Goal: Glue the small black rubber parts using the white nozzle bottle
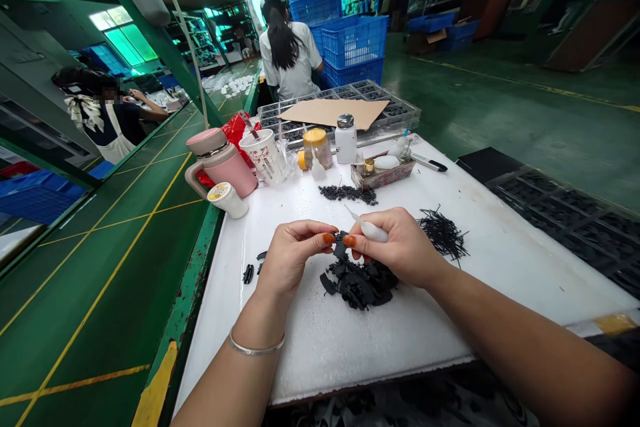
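Observation:
Between the fingertips of both hands is a small black plastic part [341,246], above the white worktop. My left hand [295,250] is closed in a pinch on its left side. My right hand [395,240] pinches its right side with thumb and finger, and also holds a small white squeeze bottle [374,231] whose thin tip points up and left. Just below lies a heap of black plastic parts [363,287]. A pile of thin black sticks [443,233] is right of my right hand. Small black rings [349,195] are spread beyond my hands.
A pink mug [227,167], a patterned cup [263,157], a yellow-lidded jar [319,147], a white pump bottle [346,140] and a small box [383,173] line the back of the worktop [295,367]. A green conveyor [115,240] runs along the left. Two co-workers sit beyond.

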A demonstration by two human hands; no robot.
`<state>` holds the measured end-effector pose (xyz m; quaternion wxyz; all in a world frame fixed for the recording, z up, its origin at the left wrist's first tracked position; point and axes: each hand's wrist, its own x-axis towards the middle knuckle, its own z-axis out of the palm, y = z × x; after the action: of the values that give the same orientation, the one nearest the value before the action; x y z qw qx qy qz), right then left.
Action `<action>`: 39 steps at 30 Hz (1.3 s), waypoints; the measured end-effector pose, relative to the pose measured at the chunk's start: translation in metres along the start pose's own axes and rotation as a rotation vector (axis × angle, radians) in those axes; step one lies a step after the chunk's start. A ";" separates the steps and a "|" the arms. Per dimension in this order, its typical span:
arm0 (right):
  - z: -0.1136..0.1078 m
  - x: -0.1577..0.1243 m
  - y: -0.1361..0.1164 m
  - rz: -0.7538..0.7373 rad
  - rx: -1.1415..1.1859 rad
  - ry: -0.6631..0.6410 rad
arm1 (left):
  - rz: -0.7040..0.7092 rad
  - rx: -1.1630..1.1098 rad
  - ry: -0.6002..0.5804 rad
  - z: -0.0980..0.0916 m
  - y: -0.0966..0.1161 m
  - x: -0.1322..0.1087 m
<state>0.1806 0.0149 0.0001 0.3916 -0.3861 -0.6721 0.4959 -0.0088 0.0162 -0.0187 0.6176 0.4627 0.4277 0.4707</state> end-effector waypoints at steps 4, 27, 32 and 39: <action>-0.001 0.000 0.002 0.026 0.049 -0.012 | -0.036 -0.035 -0.009 0.001 0.001 0.000; -0.001 0.004 0.008 0.138 0.198 -0.050 | -0.004 0.012 0.017 0.000 0.003 0.000; -0.011 0.006 0.004 0.270 0.096 -0.244 | 0.126 0.038 0.155 -0.022 0.019 0.000; -0.021 0.007 0.005 0.364 -0.302 -0.430 | 0.221 0.474 0.349 -0.069 0.050 -0.012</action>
<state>0.1976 0.0301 0.0009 0.0834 -0.4402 -0.7253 0.5228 -0.0870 0.0230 0.0170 0.3550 0.5498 0.5721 0.4943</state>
